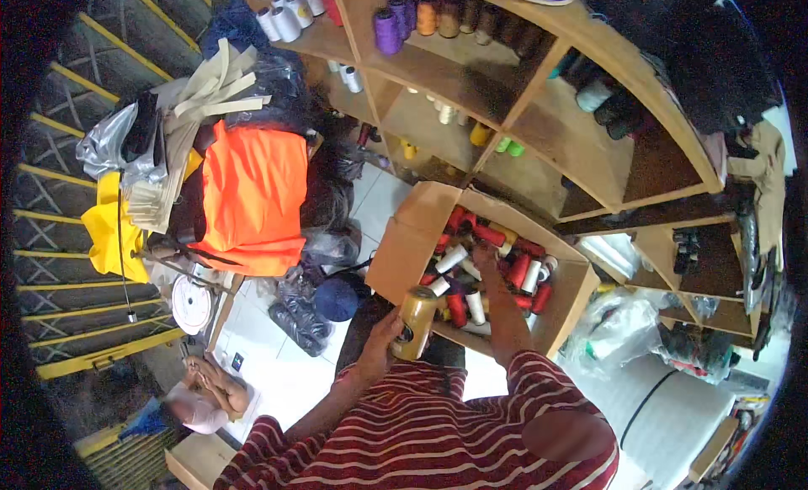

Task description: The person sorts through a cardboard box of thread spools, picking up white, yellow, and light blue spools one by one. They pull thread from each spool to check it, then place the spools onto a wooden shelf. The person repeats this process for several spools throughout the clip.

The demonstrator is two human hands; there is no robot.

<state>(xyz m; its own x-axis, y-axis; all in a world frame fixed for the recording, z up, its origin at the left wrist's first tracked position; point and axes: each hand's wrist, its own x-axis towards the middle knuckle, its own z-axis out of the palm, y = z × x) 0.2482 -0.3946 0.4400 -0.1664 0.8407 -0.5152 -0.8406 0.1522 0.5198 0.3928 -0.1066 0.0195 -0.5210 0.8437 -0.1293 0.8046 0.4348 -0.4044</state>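
My left hand is closed around a large olive-gold thread spool, held tilted in front of my body beside the box. An open cardboard box stands before me, with a flap folded out to the left. Inside lie many loose thread spools, mostly red and white, with a few yellow and dark ones. My right hand reaches down into the box among them. Its fingertips are too dim and small to tell whether they grip a spool.
Wooden shelves with purple, orange, brown and green spools rise behind the box. Orange fabric covers a work table at left. A seated person is at lower left. A large white wrapped roll and clear plastic bags lie at right.
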